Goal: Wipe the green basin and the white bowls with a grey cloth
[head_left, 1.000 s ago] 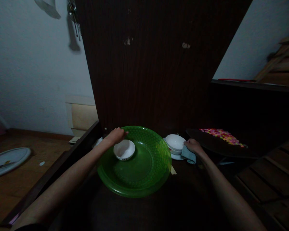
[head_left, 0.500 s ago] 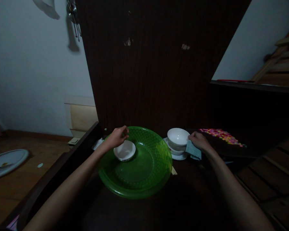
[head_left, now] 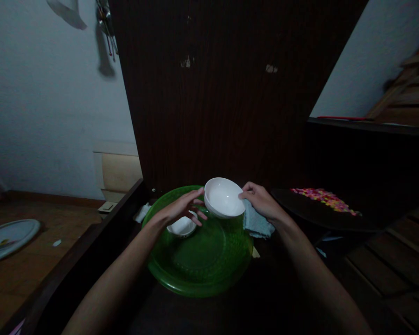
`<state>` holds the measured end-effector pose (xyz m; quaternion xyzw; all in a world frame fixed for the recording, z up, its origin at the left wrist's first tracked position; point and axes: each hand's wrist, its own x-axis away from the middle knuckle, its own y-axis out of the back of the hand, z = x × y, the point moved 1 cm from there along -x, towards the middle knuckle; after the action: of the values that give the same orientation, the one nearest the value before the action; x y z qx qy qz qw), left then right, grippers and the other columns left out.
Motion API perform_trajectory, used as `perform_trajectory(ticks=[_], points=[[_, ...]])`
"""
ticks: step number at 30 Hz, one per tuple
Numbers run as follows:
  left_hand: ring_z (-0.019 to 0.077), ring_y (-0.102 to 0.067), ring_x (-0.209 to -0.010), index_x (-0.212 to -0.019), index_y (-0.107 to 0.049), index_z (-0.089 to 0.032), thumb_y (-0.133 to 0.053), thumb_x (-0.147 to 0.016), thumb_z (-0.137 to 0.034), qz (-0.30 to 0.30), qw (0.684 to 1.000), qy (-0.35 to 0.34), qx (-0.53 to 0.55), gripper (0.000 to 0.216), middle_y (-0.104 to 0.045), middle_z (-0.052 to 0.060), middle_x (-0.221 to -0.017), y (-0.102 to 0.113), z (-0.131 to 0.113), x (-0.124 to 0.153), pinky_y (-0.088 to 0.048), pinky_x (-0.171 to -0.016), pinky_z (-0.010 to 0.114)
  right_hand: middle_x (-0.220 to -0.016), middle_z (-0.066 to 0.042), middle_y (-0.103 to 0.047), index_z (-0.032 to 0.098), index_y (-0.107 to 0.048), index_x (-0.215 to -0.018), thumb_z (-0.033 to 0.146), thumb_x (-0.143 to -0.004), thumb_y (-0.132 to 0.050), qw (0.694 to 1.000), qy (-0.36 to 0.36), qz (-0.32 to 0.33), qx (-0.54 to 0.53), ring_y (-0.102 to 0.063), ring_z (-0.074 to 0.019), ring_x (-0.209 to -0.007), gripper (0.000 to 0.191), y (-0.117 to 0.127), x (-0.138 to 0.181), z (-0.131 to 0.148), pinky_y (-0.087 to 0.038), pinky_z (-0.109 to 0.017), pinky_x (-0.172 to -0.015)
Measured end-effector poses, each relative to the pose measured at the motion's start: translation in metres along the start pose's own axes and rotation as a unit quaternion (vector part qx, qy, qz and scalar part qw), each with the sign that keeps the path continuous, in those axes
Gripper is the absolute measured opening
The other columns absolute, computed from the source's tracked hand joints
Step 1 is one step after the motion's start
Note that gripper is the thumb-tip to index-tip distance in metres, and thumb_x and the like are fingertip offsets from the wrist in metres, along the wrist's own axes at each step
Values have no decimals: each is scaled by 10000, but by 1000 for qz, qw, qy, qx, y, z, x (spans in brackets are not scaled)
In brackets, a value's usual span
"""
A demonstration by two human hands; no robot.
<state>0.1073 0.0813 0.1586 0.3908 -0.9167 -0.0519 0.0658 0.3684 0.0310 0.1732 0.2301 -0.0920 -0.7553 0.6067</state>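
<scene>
My right hand (head_left: 260, 200) pinches the right rim of a white bowl (head_left: 224, 197), which is tilted above the far part of a green plastic basin (head_left: 199, 286). A light blue-green cloth (head_left: 256, 221) hangs from the same hand, below the fingers. At the bowl's left rim is my left hand (head_left: 185, 207), fingers spread; the fingertips are at or very near the rim, and I cannot tell if they touch. A smaller white bowl (head_left: 182, 227) sits inside the basin on the left, partly hidden by my left hand.
A dark upright wooden panel (head_left: 216, 102) rises behind the basin. Pink and yellow small pieces (head_left: 324, 200) cover part of a dark surface to the right. A dark raised edge (head_left: 101, 228) runs along the left. A white oval object (head_left: 12, 237) lies on the floor.
My right hand has moved left from the bowl stack, carrying a white bowl and the cloth over the basin. My left hand has opened and shifted right towards that bowl.
</scene>
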Motion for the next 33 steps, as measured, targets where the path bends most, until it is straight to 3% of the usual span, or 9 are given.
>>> perform_trajectory(ticks=[3,8,14,18,22,27,33], points=[[261,-716,-976,-1337,-520,-110,-333,-992,-381,9,996,36,85,477,-723,165,-1131,4,-4,4,-631,-713,360,-635,43,-538,217,-567,-707,362,-654,-669,998,1,39,-44,-481,-134,-601,185,-28,2,7,-318,-234,-519],[270,-709,-979,-1294,-561,-88,-356,-921,-268,-73,992,88,59,462,-752,138,-996,21,-4,10,-633,-736,359,-632,50,-544,223,-576,-734,380,-686,-694,992,-23,71,-101,-485,-136,-610,202,-55,-6,6,-330,-237,-533],[264,-699,-993,-1198,-593,-113,-437,-852,-249,-154,984,75,42,403,-733,131,-1049,43,1,10,-641,-731,369,-705,42,-589,228,-583,-756,357,-671,-655,973,-80,111,-185,-559,-143,-687,171,-61,-9,-8,-416,-246,-588],[266,-702,-996,-1163,-594,-110,-464,-831,-255,-188,979,60,46,384,-725,135,-1057,55,1,10,-653,-715,363,-699,64,-654,255,-577,-927,215,-544,-765,959,-121,144,-213,-615,-160,-627,429,-56,-5,-16,-460,-263,-551],[251,-720,-958,-1149,-589,-119,-478,-825,-258,-201,976,61,54,370,-723,129,-1054,58,2,10,-652,-713,342,-810,12,-742,241,-613,-977,188,-504,-875,939,-148,120,-287,-698,-190,-691,543,-55,-7,-19,-561,-324,-662],[250,-715,-920,-1030,-629,-108,-504,-762,-205,-199,974,62,92,311,-732,131,-996,56,3,10,-637,-673,324,-902,-50,-777,217,-716,-873,284,-609,-890,901,-156,133,-383,-745,-242,-810,323,-56,-8,-21,-602,-373,-799],[254,-701,-893,-888,-669,-139,-663,-630,-206,-199,969,35,141,266,-728,102,-962,50,0,13,-604,-612,291,-958,-64,-787,191,-729,-958,254,-731,-803,871,-174,9,-459,-744,-247,-970,246,-55,-8,-12,-595,-384,-898]])
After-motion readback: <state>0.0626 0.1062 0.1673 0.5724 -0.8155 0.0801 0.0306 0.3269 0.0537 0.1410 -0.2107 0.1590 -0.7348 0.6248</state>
